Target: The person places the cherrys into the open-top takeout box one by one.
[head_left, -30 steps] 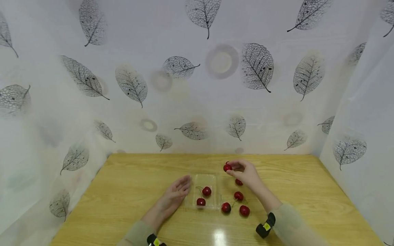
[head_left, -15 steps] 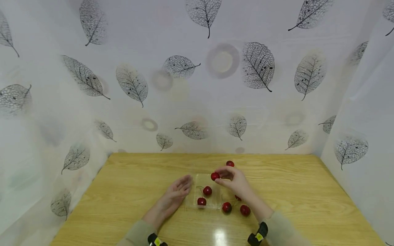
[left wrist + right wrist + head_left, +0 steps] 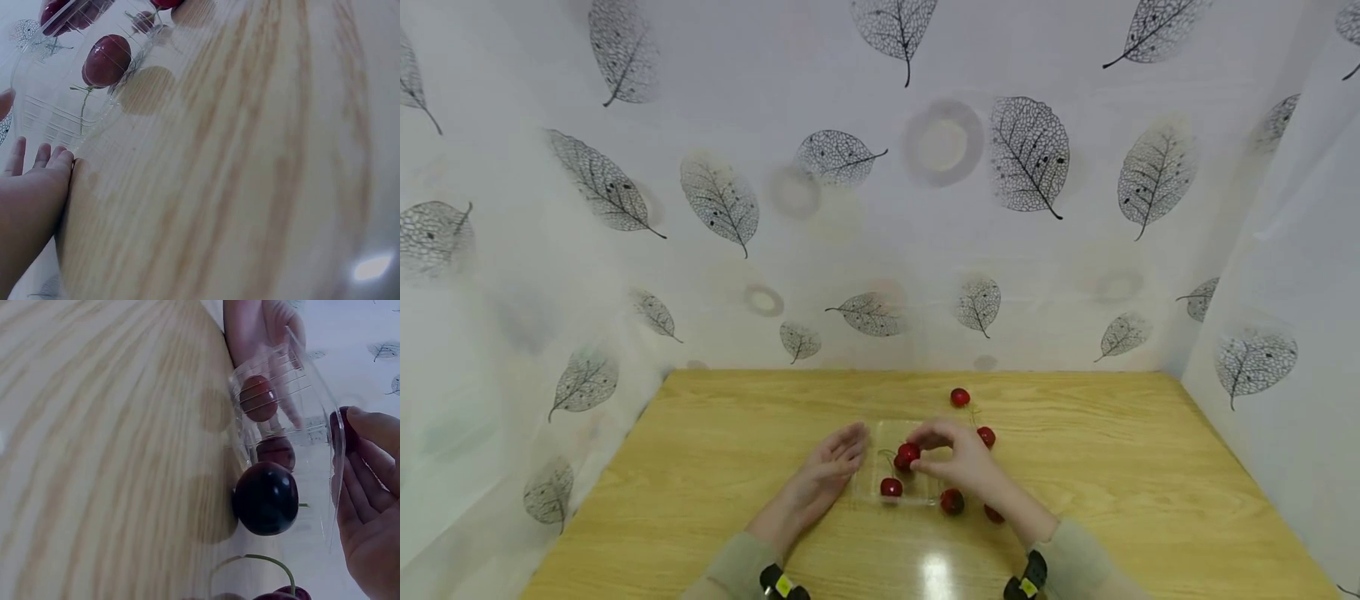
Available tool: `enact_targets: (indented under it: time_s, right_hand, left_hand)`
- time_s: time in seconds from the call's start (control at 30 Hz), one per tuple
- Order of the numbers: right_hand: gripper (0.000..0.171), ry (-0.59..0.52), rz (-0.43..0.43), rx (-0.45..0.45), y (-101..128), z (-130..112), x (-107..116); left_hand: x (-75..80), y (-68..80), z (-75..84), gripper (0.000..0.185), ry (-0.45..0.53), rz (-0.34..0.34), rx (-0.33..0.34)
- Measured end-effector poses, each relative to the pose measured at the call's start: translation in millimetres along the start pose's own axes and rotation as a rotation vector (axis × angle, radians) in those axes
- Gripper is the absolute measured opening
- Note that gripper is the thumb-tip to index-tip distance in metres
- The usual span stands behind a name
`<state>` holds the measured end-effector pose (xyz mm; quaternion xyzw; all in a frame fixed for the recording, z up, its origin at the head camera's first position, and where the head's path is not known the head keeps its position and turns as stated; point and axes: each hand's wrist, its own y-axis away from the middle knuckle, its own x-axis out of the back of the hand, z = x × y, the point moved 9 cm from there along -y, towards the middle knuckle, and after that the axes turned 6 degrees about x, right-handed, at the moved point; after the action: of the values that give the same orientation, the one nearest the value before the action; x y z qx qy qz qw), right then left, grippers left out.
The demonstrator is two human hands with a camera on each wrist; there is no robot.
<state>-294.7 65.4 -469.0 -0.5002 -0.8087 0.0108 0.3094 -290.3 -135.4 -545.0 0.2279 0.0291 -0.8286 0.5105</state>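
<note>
A clear plastic tray (image 3: pixel 925 493) lies mid-table with a red cherry (image 3: pixel 891 487) inside; the right wrist view shows two cherries (image 3: pixel 258 398) in it. My left hand (image 3: pixel 852 447) lies flat with straight fingers (image 3: pixel 39 164) against the tray's left wall (image 3: pixel 56 109). My right hand (image 3: pixel 919 451) pinches another cherry (image 3: pixel 909 452) just above the tray's middle; its fingertips (image 3: pixel 374 434) grip that cherry (image 3: pixel 345 432) over the tray rim (image 3: pixel 309 394).
Loose cherries lie on the wooden table (image 3: pixel 737 467): one at the back (image 3: pixel 959 397), one right of the tray (image 3: pixel 986 437), two near the front (image 3: pixel 952 501). A dark cherry (image 3: pixel 267 498) touches the tray's outer wall. Leaf-patterned sheets wall in three sides.
My right hand has carried a cherry left and toward me, from the back right of the table to just over the tray. The left hand has stayed put.
</note>
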Motion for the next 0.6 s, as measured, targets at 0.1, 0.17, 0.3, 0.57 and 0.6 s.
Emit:
enact_targets:
  time_s: [0.1,0.17,0.3,0.57,0.6]
  right_hand:
    - [0.027,0.049,-0.030,0.070,-0.5,-4.7,-2.6]
    - [0.027,0.065,-0.049,0.114,-0.9,-7.9,-4.5]
    - [0.028,0.079,-0.090,0.159,-1.1,-11.1,-8.5]
    - [0.030,0.150,-0.146,0.188,0.8,-14.0,-13.2]
    - [0.030,0.152,-0.147,0.190,1.0,-14.5,-13.2]
  left_hand:
    - [-0.1,-0.2,0.7,0.080,-0.001,0.003,0.002]
    - [-0.1,-0.7,0.8,0.080,0.001,0.006,0.003]
    - [-0.1,-1.6,0.7,0.080,0.000,0.011,0.004]
    - [-1.1,-1.5,0.6,0.080,0.009,0.022,0.008]
    - [-0.9,-1.6,0.3,0.080,0.010,0.024,0.008]
